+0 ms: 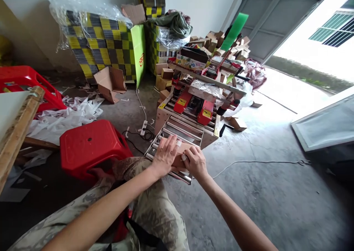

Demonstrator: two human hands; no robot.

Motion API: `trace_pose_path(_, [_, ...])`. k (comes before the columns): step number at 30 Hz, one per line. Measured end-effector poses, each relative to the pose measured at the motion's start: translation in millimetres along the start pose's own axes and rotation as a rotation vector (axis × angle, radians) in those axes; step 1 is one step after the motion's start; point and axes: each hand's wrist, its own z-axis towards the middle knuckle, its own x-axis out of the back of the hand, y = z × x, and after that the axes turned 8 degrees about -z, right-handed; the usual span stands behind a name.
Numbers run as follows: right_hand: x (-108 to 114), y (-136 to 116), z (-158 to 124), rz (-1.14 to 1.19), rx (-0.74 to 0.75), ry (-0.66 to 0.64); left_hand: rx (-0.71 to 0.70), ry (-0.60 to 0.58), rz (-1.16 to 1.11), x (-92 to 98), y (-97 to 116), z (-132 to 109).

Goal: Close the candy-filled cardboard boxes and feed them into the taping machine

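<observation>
A small brown cardboard box (177, 161) rests on the near end of a roller conveyor (184, 128), partly covered by both hands. My left hand (165, 155) lies over the box's left side, its fingers bent over the top and its thumb hidden. At the right side of the box, my right hand (196, 161) has its fingers curled and closed on the edge. Something white shows at fingertips of both hands; I cannot make out whether it is tape or a wrap. Beyond them on the conveyor stands a carton-sealing machine (193, 105) with red side blocks.
A red plastic stool (91, 144) stands to the left, near white paper scraps (66, 114). A power strip (143, 127) and cables lie on the floor. Loose cardboard boxes (212, 40) are heaped behind the machine. Wrapped yellow-and-black stacks (107, 48) line the wall.
</observation>
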Motion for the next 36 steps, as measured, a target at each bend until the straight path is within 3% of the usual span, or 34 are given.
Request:
trace_pose_path(3, [0,0,7,-0.027,0.023,-0.021,0.135,-0.192,0.019,16.2,-16,19])
trace_pose_path(6, [0,5,19,-0.016,0.022,-0.052,0.113,-0.301,-0.053,26.6,-29,33])
trace_pose_path(9, [-2,21,33,-0.009,0.021,-0.01,0.2,-0.182,-0.038,20.5,-17,31])
trace_pose_path(12, [-12,36,45,-0.05,-0.117,0.097,0.48,0.015,0.018,2.6,10,22])
trace_pose_path(14, [-22,34,47,-0.054,-0.222,0.131,0.593,0.091,0.035,-8.1,25,18])
trace_pose_path(18, [-41,-4,24,0.003,-0.183,0.044,0.595,0.109,0.103,-14.3,33,18])
trace_pose_path(22, [-41,-34,-7,0.051,-0.06,-0.057,0.604,-0.012,0.1,0.9,32,19])
trace_pose_path(27, [-18,-27,-4,0.085,0.112,-0.231,0.483,-0.323,-0.232,35.5,21,8])
trace_pose_path(29, [-10,-27,0,0.065,0.125,-0.245,0.452,-0.356,-0.37,42.0,12,-1])
trace_pose_path(33, [-9,-23,11,0.048,0.176,-0.255,0.469,-0.213,-0.667,31.9,-5,-26])
trace_pose_path(36, [-21,6,42,0.074,0.251,-0.339,0.619,-0.076,-0.943,16.7,-16,-43])
